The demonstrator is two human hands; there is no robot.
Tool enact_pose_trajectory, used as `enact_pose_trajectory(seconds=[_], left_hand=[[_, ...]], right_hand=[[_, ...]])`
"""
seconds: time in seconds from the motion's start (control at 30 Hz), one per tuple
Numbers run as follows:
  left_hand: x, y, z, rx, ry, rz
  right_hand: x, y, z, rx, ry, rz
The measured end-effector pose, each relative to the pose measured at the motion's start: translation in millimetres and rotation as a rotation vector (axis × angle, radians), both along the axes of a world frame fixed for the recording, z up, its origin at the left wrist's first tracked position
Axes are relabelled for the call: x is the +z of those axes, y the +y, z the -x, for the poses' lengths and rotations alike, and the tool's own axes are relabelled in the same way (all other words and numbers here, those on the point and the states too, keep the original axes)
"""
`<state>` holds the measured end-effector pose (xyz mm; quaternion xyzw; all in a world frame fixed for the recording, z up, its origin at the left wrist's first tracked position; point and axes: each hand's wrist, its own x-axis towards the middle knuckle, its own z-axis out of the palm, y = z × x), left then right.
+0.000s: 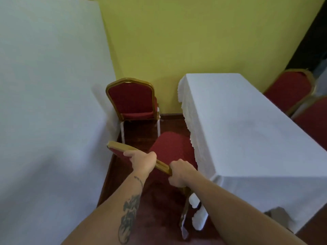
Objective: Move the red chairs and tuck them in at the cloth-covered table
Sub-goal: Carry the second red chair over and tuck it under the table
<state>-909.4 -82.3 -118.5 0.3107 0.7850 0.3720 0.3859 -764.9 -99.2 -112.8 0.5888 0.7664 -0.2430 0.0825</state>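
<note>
A yellow wall (194,41) backs a narrow aisle of dark wood floor (159,218) that runs between two white-clothed tables: a large cloth-covered surface (44,103) on the left and a smaller one (247,129) on the right. In the aisle both hands grip the gold top rail of a red chair (172,149). The left hand (142,160) is wrapped around the rail near its middle and the right hand (179,172) is clenched at its near corner. The chair's seat points toward the right surface, its front edge just beside the hanging cloth, and the chair looks tilted, though whether its legs are off the floor cannot be told. A second red chair (131,99) stands against the wall by the left surface, and two more (290,89) sit on the far side of the right one. The step in hand seems to be steering this chair in. The next move likely calls for squaring the seat to the edge and sliding it under without snagging the cloth.
</note>
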Motion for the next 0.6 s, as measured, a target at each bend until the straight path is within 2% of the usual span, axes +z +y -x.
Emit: enact_pose_trajectory(seconds=[0.13,0.33,0.47,0.6], left_hand=[[-2.1,6.0,23.1,-0.071,0.007,0.003],[3.7,18.0,67.8,-0.276,0.111,-0.034],[3.5,37.2,84.7,-0.422,0.097,-0.023],[8.1,56.3,90.5,-0.479,0.076,-0.004]], right_hand=[[4.6,-9.2,24.1,-0.088,0.011,0.022],[5.3,-16.8,67.3,-0.109,0.010,-0.021],[5.3,-14.7,83.2,-0.145,0.014,-0.037],[7.0,-5.3,90.0,-0.151,-0.018,-0.033]])
